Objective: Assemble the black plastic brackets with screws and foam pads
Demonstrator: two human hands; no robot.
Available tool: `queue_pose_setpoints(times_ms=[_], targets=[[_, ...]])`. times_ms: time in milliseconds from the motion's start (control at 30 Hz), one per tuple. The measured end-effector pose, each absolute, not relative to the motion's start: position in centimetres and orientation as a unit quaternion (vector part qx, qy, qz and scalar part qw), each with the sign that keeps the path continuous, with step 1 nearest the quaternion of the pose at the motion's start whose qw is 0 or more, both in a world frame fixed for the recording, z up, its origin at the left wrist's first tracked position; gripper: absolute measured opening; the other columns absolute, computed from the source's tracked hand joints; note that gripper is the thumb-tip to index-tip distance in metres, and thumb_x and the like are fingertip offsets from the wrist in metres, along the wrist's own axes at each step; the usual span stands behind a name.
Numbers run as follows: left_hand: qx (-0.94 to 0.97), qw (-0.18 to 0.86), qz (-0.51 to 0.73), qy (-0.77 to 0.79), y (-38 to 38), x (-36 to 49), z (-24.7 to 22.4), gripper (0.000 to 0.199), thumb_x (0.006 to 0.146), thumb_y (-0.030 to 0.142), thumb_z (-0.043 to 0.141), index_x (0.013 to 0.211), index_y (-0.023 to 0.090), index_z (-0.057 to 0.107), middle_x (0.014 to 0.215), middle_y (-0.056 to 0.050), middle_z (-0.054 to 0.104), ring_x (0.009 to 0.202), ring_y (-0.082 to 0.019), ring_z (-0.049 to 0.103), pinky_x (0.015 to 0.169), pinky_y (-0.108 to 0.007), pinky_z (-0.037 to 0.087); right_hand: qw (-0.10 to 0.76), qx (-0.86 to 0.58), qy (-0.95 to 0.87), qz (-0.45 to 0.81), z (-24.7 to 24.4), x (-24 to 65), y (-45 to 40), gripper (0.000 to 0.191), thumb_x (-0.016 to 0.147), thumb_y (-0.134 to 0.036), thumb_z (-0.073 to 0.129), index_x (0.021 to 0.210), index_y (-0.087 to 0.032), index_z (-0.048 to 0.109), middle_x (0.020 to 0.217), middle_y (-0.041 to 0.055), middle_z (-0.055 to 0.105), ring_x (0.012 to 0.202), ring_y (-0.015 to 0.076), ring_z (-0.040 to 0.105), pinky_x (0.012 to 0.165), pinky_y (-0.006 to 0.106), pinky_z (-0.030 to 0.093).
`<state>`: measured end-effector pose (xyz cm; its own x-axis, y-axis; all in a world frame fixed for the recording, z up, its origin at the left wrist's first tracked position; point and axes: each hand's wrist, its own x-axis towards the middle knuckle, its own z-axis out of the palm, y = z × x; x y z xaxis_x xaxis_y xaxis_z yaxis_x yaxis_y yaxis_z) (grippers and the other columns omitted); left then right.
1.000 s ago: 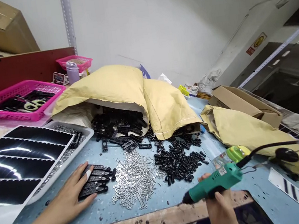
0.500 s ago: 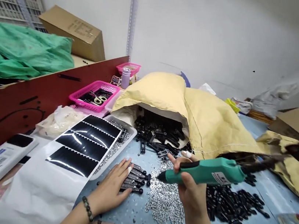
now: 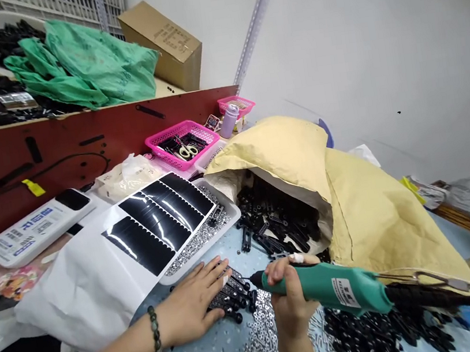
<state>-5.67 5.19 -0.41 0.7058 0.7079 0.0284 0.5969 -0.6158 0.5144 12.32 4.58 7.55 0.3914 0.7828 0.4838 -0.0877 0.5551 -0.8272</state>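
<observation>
My right hand (image 3: 289, 290) is wrapped round a green electric screwdriver (image 3: 340, 286), held roughly level with its dark tip pointing left. That tip is close to a row of black slotted parts (image 3: 230, 302) on the blue tabletop; whether it touches them I cannot tell. My left hand (image 3: 196, 304) lies flat over the row's left side with fingers stretched out, hiding some of the parts. Silvery screws (image 3: 264, 335) are heaped below the screwdriver. To the right lies a pile of small black pieces (image 3: 366, 332).
A yellow paper sack (image 3: 295, 138) of black parts lies open behind my hands. Beside it, a white tray (image 3: 234, 214) of small metal pieces is partly covered by a sheet of black labels (image 3: 150, 243). Farther back stand a pink basket (image 3: 156, 146) with scissors and a cardboard box (image 3: 168, 45).
The view has shifted left, so most things appear farther right. The screwdriver has moved left relative to the table, its tip now by the row of black parts. My left hand stays flat.
</observation>
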Motion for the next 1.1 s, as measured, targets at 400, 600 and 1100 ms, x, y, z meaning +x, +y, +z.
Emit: queue_pose_setpoints(times_ms=[400, 600, 1100], targets=[[0.886, 0.269, 0.084, 0.368, 5.15, -5.75, 0.33, 0.068, 0.097, 0.051, 0.041, 0.152, 0.029, 0.008, 0.159, -0.003, 0.005, 0.145, -0.028, 0.007, 0.117, -0.05, 0.015, 0.716, -0.373, -0.495, 0.322, 6.87, 12.67, 4.84, 0.014, 0.088, -0.02, 0.055, 0.098, -0.023, 0.045, 0.059, -0.0082, 0.048, 0.049, 0.0099, 0.045, 0.055, 0.026, 0.041], [0.88, 0.285, 0.078, 0.372, 5.13, -5.66, 0.42, 0.068, 0.097, 0.049, 0.042, 0.152, 0.028, 0.009, 0.159, -0.004, 0.006, 0.145, -0.029, 0.007, 0.117, -0.052, 0.014, 0.709, -0.371, -0.508, 0.318, 6.71, 12.76, 4.62, 0.011, 0.089, -0.02, 0.052, 0.098, -0.022, 0.045, 0.058, -0.0077, 0.046, 0.048, 0.0106, 0.044, 0.055, 0.027, 0.04], [0.88, 0.286, 0.113, 0.363, 5.06, -5.58, -0.19, 0.071, 0.096, 0.045, 0.046, 0.152, 0.03, 0.007, 0.159, -0.004, 0.009, 0.145, -0.03, 0.009, 0.117, -0.052, 0.014, 0.685, -0.371, -0.524, 0.344, 6.58, 12.76, 5.42, 0.011, 0.09, -0.021, 0.052, 0.097, -0.023, 0.045, 0.057, -0.0087, 0.048, 0.046, 0.0107, 0.044, 0.054, 0.027, 0.04]])
